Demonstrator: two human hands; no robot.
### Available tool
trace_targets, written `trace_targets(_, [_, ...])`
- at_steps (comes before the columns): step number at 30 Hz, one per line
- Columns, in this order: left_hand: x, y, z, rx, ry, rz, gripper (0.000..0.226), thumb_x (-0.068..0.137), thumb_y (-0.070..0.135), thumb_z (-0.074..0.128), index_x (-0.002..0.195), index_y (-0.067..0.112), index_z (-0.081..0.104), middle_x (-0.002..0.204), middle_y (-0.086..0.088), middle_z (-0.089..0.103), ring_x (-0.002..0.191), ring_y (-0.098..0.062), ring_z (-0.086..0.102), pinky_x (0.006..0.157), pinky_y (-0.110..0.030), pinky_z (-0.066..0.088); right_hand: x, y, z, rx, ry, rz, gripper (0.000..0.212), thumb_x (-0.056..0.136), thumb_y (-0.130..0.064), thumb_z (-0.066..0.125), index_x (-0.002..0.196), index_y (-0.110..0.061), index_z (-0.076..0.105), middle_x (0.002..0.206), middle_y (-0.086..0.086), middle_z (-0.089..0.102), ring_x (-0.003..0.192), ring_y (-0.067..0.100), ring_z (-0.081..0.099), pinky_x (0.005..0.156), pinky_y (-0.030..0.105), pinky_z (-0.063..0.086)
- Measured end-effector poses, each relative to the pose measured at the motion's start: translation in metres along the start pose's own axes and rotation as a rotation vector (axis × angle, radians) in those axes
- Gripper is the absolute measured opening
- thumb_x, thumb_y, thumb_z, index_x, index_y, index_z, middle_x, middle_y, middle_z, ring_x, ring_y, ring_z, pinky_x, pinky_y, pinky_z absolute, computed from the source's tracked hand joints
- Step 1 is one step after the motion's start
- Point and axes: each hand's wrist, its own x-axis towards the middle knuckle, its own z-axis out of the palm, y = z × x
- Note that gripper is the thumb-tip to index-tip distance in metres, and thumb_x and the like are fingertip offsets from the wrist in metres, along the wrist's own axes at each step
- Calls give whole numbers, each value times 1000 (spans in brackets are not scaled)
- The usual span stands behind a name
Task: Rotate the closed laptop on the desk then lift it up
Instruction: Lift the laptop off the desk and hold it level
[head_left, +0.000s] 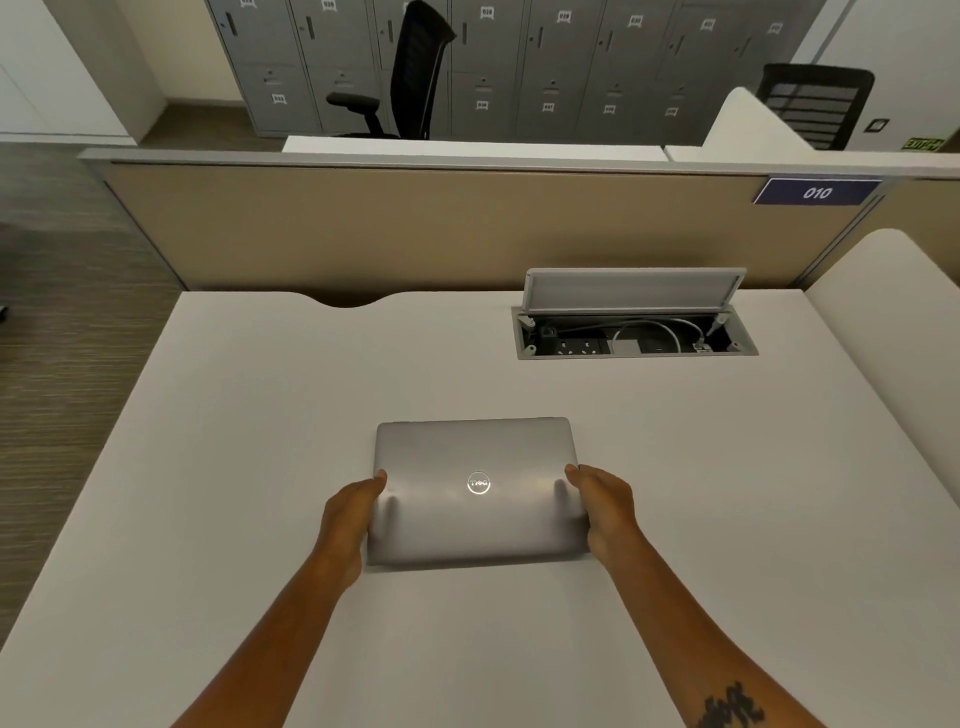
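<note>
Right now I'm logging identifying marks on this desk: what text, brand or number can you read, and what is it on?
"010": blue plate on the partition.
"DELL", upside down: round logo on the closed laptop.
Locker number tags: too blurred to read.
Green sign, far right: unreadable.

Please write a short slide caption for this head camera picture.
Both hands, left and right, grip a closed laptop on a desk.

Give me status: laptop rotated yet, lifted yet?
Rotation: cannot tell from one frame; the closed laptop sits square to the desk, its logo upside down to the camera. In hand: the left hand and right hand grip its side edges. Left: the lift. Whether it has left the desk is unclear.
</note>
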Motion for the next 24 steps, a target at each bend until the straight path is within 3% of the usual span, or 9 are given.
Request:
trace_targets(4, [1, 5, 3, -81, -34, 0, 51, 101, 47, 61, 128, 5, 71, 125, -20, 74, 114, -38, 68, 86, -41, 55, 1, -9, 0, 93, -31, 83, 26, 97, -26, 78, 102, 0, 75, 125, 16, 74, 115, 37, 70, 109, 50, 54])
trace_targets(6, [1, 10, 7, -97, -50, 9, 51, 102, 47, 60, 127, 4, 71, 123, -19, 74, 106, -34, 68, 79, -37, 53, 4, -13, -2, 126, -38, 100, 20, 97, -28, 78, 103, -9, 79, 122, 16, 78, 112, 32, 72, 100, 44, 57])
trace_targets(10, [2, 19, 20, -106, -65, 5, 53, 102, 48, 58, 124, 3, 72, 113, -15, 75, 97, -29, 68, 75, -36, 54, 16, -22, -7, 146, -45, 104, 30, 96, -32, 78, 115, -9, 79, 118, 10, 80, 112, 33, 74, 92, 40, 59])
trace_targets(14, [4, 25, 31, -120, -71, 5, 48, 102, 48, 58, 117, 6, 73, 99, -9, 74, 88, -25, 68, 70, -33, 52, 29, -30, -11, 130, -56, 106, 37, 98, -35, 77, 123, -8, 77, 123, 11, 78, 117, 35, 72, 106, 48, 59])
trace_targets(18, [8, 30, 40, -145, -78, 1, 43, 101, 51, 58, 107, 12, 75, 96, -6, 75, 87, -23, 69, 68, -32, 52, 40, -38, -13, 127, -69, 102, 40, 98, -36, 77, 127, -8, 76, 124, 12, 78, 118, 35, 71, 107, 49, 59])
trace_targets(22, [12, 39, 48, -160, -82, -1, 42, 102, 53, 54, 104, 16, 74, 100, -5, 76, 89, -22, 70, 65, -31, 51, 48, -44, -13, 137, -81, 93, 37, 99, -35, 76, 125, -9, 77, 123, 10, 78, 115, 32, 72, 101, 44, 60])
trace_targets(24, [14, 43, 51, -160, -85, -6, 42, 102, 54, 53, 103, 18, 74, 102, -5, 75, 91, -23, 70, 66, -32, 51, 50, -47, -13, 132, -89, 95, 33, 99, -36, 76, 120, -10, 77, 121, 9, 78, 109, 29, 72, 91, 40, 60])
